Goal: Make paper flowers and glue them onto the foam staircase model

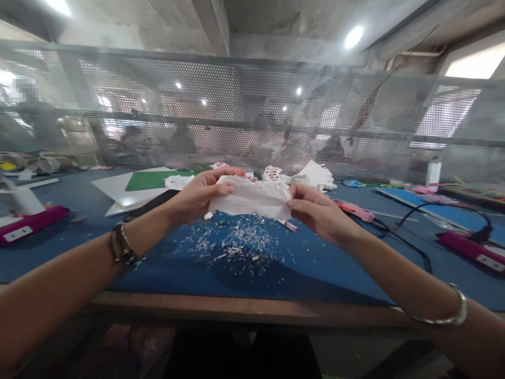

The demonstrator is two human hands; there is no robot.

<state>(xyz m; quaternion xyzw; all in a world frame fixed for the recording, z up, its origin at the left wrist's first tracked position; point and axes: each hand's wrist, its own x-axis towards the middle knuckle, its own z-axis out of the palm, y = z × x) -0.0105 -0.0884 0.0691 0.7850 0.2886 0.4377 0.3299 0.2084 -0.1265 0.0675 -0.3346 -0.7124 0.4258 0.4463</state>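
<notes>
A thin, crumpled white sheet, paper tissue or cloth, is stretched sideways above the table; I cannot tell its material. My left hand pinches its left end, the thumb lying along the top edge. At the opposite end, my right hand grips the corner between thumb and fingers. Below the sheet, many small white scraps are scattered over the blue tabletop. A small red-and-white tube-like piece lies just left of my right hand.
A green sheet lies on white boards at the left. White ruffled material sits behind my hands. To the right are a pink tool, black cable and purple power strip. Perforated mesh rises behind the table.
</notes>
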